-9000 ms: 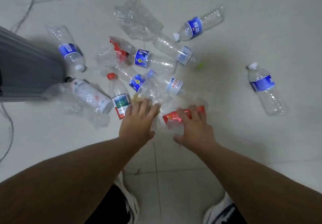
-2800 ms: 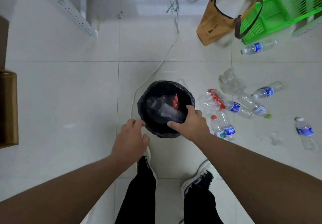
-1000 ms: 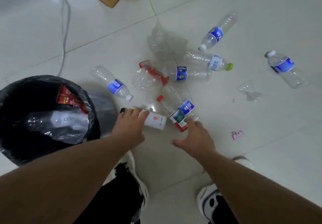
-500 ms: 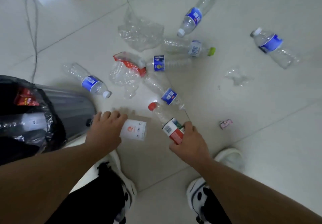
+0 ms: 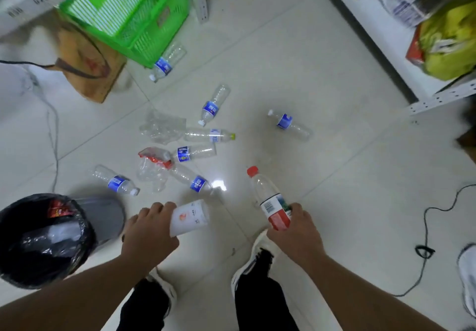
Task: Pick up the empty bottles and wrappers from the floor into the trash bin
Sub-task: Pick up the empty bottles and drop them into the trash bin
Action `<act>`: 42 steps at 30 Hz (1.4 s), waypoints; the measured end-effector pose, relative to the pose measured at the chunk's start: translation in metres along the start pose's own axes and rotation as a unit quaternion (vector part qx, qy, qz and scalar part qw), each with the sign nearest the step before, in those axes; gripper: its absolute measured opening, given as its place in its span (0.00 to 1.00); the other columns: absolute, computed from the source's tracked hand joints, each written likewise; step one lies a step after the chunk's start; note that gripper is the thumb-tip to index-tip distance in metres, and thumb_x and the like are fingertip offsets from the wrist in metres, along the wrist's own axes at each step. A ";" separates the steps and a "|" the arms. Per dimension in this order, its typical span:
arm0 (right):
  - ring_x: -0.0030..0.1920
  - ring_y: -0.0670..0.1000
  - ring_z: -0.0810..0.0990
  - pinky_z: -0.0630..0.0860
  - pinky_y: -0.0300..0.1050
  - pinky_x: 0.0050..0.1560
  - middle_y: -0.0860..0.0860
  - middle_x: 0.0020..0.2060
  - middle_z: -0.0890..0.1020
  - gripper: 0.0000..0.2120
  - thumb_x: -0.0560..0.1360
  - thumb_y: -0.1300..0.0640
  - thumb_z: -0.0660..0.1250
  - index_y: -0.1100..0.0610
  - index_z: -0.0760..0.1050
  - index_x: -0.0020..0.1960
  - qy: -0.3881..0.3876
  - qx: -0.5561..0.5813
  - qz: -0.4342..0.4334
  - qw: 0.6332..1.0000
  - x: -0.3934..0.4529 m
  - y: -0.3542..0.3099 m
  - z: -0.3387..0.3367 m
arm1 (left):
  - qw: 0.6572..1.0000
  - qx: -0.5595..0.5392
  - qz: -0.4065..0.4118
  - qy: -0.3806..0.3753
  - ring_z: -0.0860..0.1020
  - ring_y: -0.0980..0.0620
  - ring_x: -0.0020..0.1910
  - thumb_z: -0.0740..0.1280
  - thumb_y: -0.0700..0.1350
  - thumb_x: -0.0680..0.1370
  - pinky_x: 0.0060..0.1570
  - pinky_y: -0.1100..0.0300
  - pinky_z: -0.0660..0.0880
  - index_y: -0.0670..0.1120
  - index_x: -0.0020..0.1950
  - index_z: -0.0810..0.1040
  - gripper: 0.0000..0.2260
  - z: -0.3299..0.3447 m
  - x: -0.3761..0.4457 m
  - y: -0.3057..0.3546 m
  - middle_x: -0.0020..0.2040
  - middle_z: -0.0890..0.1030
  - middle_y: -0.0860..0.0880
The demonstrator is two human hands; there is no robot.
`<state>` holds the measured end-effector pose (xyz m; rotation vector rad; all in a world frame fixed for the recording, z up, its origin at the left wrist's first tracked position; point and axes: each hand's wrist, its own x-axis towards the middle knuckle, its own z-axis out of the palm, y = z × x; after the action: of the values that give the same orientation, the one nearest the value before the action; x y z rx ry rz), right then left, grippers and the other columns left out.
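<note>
- I count two bottles off the floor: my left hand [image 5: 148, 232] grips a white-labelled plastic bottle [image 5: 189, 217], fingers curled round it, and my right hand [image 5: 296, 230] grips a clear bottle with a red cap and a red-and-green label [image 5: 269, 201] by its lower end, cap pointing away from me.
- Seven clear plastic bottles lie on the floor: six with blue labels, at [image 5: 117, 183], [image 5: 192, 179], [image 5: 195, 152], [image 5: 213, 105], [image 5: 289, 124] and [image 5: 167, 62], and one with a yellow-green cap [image 5: 210, 134].
- The last blue-labelled one lies against a green plastic basket [image 5: 123, 8], well apart from the cluster.
- Two wrappers sit among the bottles: a crumpled clear plastic wrapper [image 5: 161, 127] and a clear wrapper with a red strip [image 5: 153, 163].
- One grey trash bin with a black bag liner [image 5: 15, 258] stands to my left, near my left hand; a red wrapper [image 5: 58, 209] and clear plastic show inside it.
- The floor [image 5: 334, 176] is pale glossy tile with thin grout lines and a bright glare spot near the bottles.
- A brown paper bag [image 5: 85, 62] leans beside the basket; a white metal shelf [image 5: 386, 34] on the right carries packaged goods.
- Two cables run over the tiles, one grey on the left [image 5: 52, 134] and one black on the right [image 5: 425, 240].
- My two white shoes stand below my hands.
</note>
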<state>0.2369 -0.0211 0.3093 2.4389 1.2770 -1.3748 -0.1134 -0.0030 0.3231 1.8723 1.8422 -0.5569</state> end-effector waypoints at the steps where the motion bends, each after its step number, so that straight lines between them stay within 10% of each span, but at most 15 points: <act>1: 0.48 0.51 0.80 0.73 0.43 0.40 0.46 0.52 0.73 0.37 0.64 0.43 0.77 0.48 0.67 0.68 0.003 0.005 -0.001 1.000 0.000 0.004 -0.011 | 1.000 0.001 0.005 0.002 0.77 0.45 0.44 0.76 0.53 0.59 0.42 0.51 0.71 0.53 0.59 0.76 0.28 -0.008 0.000 0.009 0.46 0.74 0.53; 14: 0.48 0.58 0.78 0.74 0.51 0.47 0.50 0.48 0.73 0.32 0.58 0.42 0.75 0.48 0.67 0.57 0.028 -0.015 -0.027 0.999 0.016 0.009 -0.069 | 0.999 -0.009 -0.032 -0.040 0.76 0.47 0.51 0.74 0.57 0.66 0.49 0.50 0.75 0.53 0.63 0.73 0.27 -0.056 0.005 0.053 0.53 0.75 0.52; 31: 0.57 0.61 0.75 0.74 0.58 0.65 0.50 0.57 0.66 0.40 0.58 0.43 0.81 0.55 0.68 0.63 0.029 -0.060 -0.032 0.997 0.071 -0.090 -0.034 | 0.992 -0.047 -0.056 -0.099 0.74 0.43 0.58 0.75 0.58 0.67 0.50 0.46 0.79 0.52 0.68 0.73 0.32 -0.032 0.072 -0.044 0.61 0.72 0.49; 42: 0.69 0.65 0.73 0.70 0.59 0.71 0.58 0.73 0.63 0.39 0.62 0.45 0.83 0.51 0.67 0.66 -0.005 -0.112 -0.046 0.993 0.255 -0.069 0.063 | 0.988 0.017 -0.026 -0.150 0.61 0.35 0.78 0.78 0.59 0.67 0.71 0.36 0.70 0.60 0.77 0.69 0.40 0.089 0.195 -0.107 0.85 0.46 0.42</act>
<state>0.2123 0.1582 0.1066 2.2472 1.4711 -1.1873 -0.2131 0.1051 0.1343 1.6584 1.6948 -0.8434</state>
